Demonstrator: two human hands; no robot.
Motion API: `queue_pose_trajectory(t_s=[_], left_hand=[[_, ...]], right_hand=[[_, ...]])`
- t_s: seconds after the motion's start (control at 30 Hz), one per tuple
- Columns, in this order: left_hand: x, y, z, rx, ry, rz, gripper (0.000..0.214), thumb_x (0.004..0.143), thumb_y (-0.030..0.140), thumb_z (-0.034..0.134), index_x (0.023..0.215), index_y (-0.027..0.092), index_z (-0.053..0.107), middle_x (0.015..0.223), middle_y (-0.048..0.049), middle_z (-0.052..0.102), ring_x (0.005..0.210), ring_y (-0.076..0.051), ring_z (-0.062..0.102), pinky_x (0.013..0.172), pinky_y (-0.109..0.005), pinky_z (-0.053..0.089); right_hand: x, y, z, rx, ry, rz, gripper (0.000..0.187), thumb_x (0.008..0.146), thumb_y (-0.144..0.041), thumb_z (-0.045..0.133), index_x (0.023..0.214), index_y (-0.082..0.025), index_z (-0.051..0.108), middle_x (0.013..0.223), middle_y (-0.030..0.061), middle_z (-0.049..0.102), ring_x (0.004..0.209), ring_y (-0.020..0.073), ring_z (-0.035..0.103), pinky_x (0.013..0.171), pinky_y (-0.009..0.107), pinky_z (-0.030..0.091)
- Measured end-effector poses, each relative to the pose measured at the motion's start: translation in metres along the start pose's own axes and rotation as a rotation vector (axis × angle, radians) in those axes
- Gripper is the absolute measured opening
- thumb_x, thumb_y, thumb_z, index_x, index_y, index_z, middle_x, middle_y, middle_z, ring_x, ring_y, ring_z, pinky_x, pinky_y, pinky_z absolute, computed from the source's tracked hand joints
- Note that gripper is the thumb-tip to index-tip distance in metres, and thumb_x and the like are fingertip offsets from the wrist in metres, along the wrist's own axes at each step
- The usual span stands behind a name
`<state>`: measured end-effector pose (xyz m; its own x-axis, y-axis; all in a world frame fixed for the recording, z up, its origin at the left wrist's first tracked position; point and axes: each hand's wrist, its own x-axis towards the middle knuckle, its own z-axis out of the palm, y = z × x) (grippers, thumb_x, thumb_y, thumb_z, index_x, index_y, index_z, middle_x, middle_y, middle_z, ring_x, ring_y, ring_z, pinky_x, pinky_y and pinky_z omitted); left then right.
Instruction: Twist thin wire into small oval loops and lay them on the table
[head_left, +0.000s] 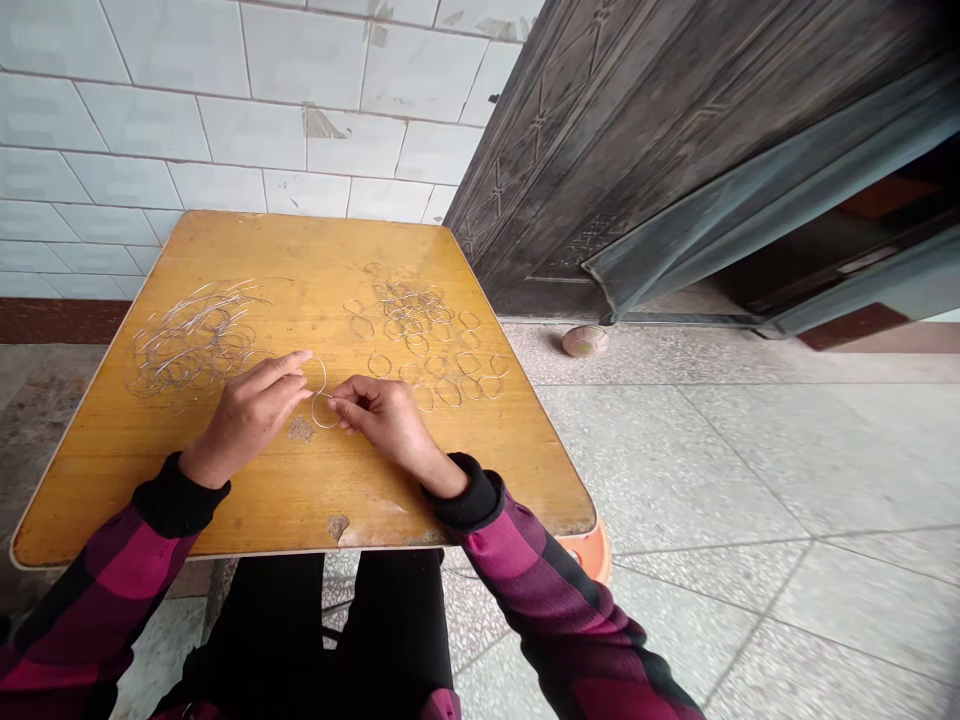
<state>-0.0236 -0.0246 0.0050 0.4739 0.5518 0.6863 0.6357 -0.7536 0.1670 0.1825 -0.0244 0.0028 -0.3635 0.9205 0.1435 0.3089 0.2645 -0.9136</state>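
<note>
A thin wire loop [321,392] twisted like a figure eight lies between my hands on the yellow wooden table [247,250]. My left hand [251,412] pinches its left side with fingers closed. On the loop's right end my right hand [384,415] is also closed in a pinch. A tangled heap of loose wire rings [191,340] lies left of my hands. Several small twisted wire loops [427,335] are spread out on the right half of the table.
A white tiled wall [225,100] stands behind the table. A dark carved wooden door [675,150] is at the right, with a small round object [584,341] on the speckled floor by it. An orange stool edge [592,550] shows under the table's right corner.
</note>
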Motion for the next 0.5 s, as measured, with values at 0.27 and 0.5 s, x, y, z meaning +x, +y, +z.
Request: queue_pose_trajectory(t_s=[0.27,0.5], left_hand=[[0.0012,0.0026,-0.0003,-0.005,-0.014,-0.035,0.016,0.089,0.011,0.056,0.103,0.014,0.062,0.127,-0.0168,0.062,0.114,-0.025,0.063,0.094,-0.043,0.055],[0.0027,0.0028,-0.0021,0.000,0.021,-0.041,0.019,0.088,0.011,0.058,0.106,0.015,0.060,0.128,-0.0170,0.061,0.115,-0.025,0.062,0.094,-0.043,0.055]], right_hand=[[0.0010,0.0019,-0.0005,-0.007,0.006,-0.001,0.015,0.086,-0.028,0.058,0.078,-0.016,0.061,0.060,-0.0021,0.061,0.052,0.0073,0.054,0.056,0.021,0.043],[0.0032,0.0023,-0.0016,0.075,0.015,0.036,0.015,0.084,-0.030,0.060,0.079,-0.016,0.061,0.058,-0.0026,0.061,0.050,0.0074,0.058,0.055,0.020,0.045]])
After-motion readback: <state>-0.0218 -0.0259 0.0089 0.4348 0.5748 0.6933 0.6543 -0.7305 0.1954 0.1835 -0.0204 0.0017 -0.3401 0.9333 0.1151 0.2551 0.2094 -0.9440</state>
